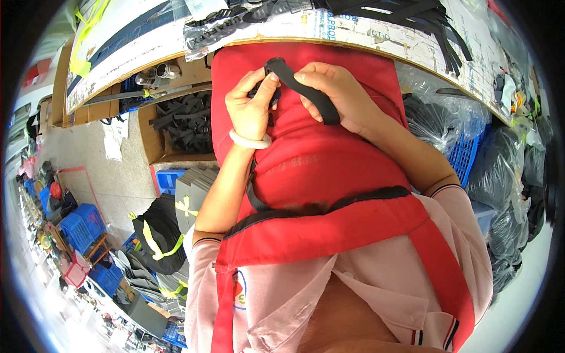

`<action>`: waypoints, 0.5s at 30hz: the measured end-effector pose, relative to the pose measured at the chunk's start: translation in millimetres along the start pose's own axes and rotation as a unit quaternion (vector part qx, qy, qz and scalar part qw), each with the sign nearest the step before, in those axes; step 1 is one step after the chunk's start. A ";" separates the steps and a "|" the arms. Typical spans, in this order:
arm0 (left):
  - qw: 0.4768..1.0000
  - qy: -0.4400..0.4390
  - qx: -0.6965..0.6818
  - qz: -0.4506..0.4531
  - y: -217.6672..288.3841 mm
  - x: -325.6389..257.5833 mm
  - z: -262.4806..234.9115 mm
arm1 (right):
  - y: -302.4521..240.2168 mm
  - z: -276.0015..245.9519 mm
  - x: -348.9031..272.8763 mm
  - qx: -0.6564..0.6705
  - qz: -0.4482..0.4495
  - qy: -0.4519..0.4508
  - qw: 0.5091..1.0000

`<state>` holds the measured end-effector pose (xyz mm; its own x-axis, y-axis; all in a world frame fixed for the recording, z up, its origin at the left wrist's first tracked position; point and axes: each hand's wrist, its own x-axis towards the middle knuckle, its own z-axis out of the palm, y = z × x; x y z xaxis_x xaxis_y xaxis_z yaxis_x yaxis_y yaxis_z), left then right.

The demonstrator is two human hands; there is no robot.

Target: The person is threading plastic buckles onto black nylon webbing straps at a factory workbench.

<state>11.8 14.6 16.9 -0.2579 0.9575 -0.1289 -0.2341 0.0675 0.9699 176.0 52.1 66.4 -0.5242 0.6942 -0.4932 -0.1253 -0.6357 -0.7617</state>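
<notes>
Over the apron (329, 182), a strap (313, 97) is pinched by left hand (250, 106) and right hand (341, 94), seemingly for alignment; steadiness is needed next.

Blue crates (82, 227) at far left; blue basket (464, 157) beside clear plastic bags (499, 179) at right.

Table (406, 47): blue and dark printed lettering (331, 25) | red apron (329, 176): faded characters (291, 162) | pink shirt (288, 282): round badge (240, 289) with one yellowish character

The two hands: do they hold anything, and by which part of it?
A black strap: the left hand pinches it at its upper bend; the right hand holds it partway along.
</notes>
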 end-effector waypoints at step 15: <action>0.997 0.028 0.030 0.071 -9.3 4.1 -4.6 | 11.2 10.7 18.5 0.027 -0.075 -0.003 0.997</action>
<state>8.6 16.6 6.4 -0.3360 0.9419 0.0012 -0.1353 -0.0495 0.9896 155.9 54.2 53.3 -0.5016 0.7811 -0.3718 -0.2477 -0.5414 -0.8034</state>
